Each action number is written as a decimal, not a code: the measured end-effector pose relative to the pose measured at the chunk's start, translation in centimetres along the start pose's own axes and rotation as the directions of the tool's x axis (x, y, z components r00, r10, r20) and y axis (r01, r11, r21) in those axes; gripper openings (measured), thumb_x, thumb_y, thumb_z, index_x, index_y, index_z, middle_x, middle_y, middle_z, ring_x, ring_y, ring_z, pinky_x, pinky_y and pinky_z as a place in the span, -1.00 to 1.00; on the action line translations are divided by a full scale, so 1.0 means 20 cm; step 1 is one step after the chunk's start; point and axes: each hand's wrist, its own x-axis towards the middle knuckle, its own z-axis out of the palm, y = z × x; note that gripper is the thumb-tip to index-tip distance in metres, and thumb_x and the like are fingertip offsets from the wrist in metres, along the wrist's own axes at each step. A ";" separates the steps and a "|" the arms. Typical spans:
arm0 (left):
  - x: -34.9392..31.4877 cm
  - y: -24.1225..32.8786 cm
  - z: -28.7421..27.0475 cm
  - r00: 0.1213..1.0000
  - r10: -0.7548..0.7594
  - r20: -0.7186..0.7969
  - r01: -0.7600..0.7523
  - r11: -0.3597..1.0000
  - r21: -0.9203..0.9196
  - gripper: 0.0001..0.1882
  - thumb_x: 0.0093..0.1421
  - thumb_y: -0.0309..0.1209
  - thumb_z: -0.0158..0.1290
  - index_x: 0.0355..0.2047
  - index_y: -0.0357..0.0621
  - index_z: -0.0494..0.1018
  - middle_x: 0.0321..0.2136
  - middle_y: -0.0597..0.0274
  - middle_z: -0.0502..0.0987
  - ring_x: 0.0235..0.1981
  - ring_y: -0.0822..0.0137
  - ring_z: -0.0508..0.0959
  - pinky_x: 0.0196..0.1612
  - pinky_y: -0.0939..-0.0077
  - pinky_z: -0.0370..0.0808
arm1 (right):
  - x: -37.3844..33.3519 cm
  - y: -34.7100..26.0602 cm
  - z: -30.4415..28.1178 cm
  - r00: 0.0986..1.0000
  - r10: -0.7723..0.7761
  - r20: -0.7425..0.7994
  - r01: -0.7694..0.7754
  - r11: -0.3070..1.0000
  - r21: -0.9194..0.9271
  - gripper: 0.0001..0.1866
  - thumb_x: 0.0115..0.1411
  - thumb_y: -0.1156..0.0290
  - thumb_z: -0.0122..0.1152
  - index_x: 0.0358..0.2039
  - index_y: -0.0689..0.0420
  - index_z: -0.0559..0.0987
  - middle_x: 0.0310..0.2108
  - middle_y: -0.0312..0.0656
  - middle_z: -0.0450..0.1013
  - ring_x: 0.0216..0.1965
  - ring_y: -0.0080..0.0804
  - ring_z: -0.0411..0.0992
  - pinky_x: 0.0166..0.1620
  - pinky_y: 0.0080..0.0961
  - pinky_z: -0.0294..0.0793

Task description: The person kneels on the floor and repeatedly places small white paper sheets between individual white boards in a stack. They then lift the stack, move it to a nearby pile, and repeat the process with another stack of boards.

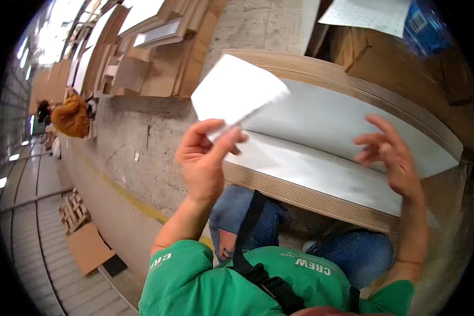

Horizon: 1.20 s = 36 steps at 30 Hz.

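Two hands work over a stack of white sheets (326, 158) that lies across my knees. My left hand (203, 155) is raised with bent wrist, its grip pinching one white sheet (237, 87) by the lower edge, probably to peel it off the stack. My right hand (392, 158) hovers, fingers spread, above the top sheet.

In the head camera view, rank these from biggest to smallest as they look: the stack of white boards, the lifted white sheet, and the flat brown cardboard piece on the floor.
1. Stack of white boards, by far the largest.
2. Lifted white sheet, held in the left hand.
3. Brown cardboard piece, smallest, though it lies farther from the camera, so this is less sure.
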 end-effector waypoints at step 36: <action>0.10 0.07 0.33 0.874 -0.484 0.035 0.469 0.861 0.199 -0.64 0.14 -0.51 -0.06 -0.06 -0.43 0.28 -0.32 -0.06 0.48 -0.37 0.21 0.56 -0.45 0.54 0.54 | 0.38 0.01 0.16 0.752 -0.621 0.222 0.623 0.557 -0.549 -0.89 -0.10 0.49 0.07 -0.49 0.20 0.41 -0.47 -0.17 0.31 -0.40 -0.30 0.31 -0.35 -0.45 0.39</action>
